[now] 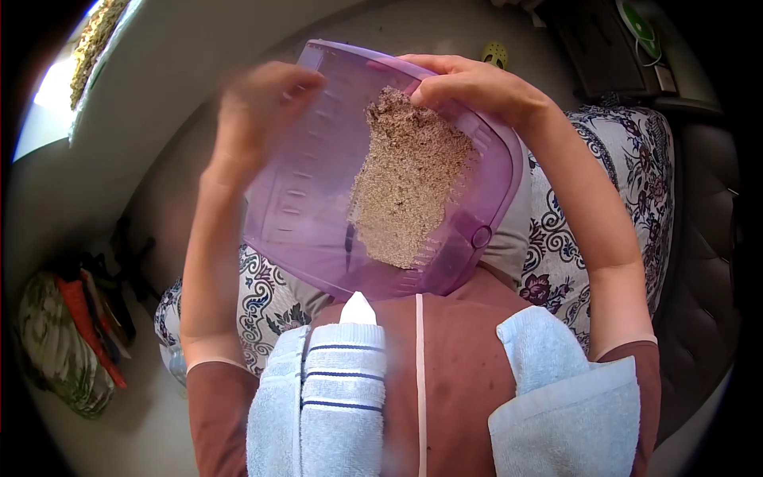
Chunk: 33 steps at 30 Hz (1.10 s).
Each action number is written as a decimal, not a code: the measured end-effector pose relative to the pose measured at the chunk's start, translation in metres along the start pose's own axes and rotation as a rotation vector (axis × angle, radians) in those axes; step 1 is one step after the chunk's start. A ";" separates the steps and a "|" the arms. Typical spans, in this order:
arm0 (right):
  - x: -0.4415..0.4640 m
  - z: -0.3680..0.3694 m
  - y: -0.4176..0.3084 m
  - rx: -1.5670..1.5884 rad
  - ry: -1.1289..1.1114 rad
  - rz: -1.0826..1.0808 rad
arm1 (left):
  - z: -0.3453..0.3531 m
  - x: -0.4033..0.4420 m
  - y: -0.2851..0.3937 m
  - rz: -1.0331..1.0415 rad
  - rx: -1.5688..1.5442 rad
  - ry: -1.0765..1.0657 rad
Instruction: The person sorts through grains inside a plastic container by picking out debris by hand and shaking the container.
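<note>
A translucent purple plastic tray [318,183] with raised sides and rows of slots is tilted above my lap. Inside it, a heap of small beige-brown grains [409,179] lies toward the right, with darker bits at the far end. My right hand [469,86] grips the far right rim, its thumb over the inner side near the grains and its fingers outside. Over the tray's left side is my left hand [266,111], blurred by motion. Its fingers are curled together in a pinch; whatever may be between them is too small to make out.
Patterned cushions [596,199] surround my lap, beside a dark padded backrest [703,262]. A light blue towel [342,389] hangs over my chest. A camouflage bag [67,342] sits at the left, a yellow-green clog [494,54] on the floor ahead, and a dark cabinet [592,48] far right.
</note>
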State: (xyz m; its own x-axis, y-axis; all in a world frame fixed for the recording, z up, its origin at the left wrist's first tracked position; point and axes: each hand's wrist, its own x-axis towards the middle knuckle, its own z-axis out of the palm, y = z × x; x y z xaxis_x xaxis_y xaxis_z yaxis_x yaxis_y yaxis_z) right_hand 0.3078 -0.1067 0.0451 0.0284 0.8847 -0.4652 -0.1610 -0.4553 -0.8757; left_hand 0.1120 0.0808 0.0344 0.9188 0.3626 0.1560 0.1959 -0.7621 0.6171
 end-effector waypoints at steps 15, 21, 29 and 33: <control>0.002 -0.001 0.003 -0.034 -0.002 -0.001 | 0.041 0.003 0.022 0.288 0.158 -0.121; 0.001 -0.002 0.003 -0.017 -0.018 -0.001 | 0.043 0.002 0.018 0.260 0.123 -0.080; 0.000 -0.001 0.004 -0.032 -0.004 0.009 | 0.030 -0.005 0.024 -0.229 -0.293 -0.173; -0.001 -0.001 0.001 -0.047 -0.013 0.010 | 0.034 -0.005 0.026 -0.052 -0.151 -0.136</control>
State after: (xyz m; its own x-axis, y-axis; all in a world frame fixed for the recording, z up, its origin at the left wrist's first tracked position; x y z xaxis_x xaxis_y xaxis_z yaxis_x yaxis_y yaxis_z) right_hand 0.3083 -0.1081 0.0440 0.0139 0.8814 -0.4721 -0.1143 -0.4677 -0.8765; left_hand 0.1236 0.0413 0.0232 0.9485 0.3160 0.0217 0.2003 -0.6516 0.7317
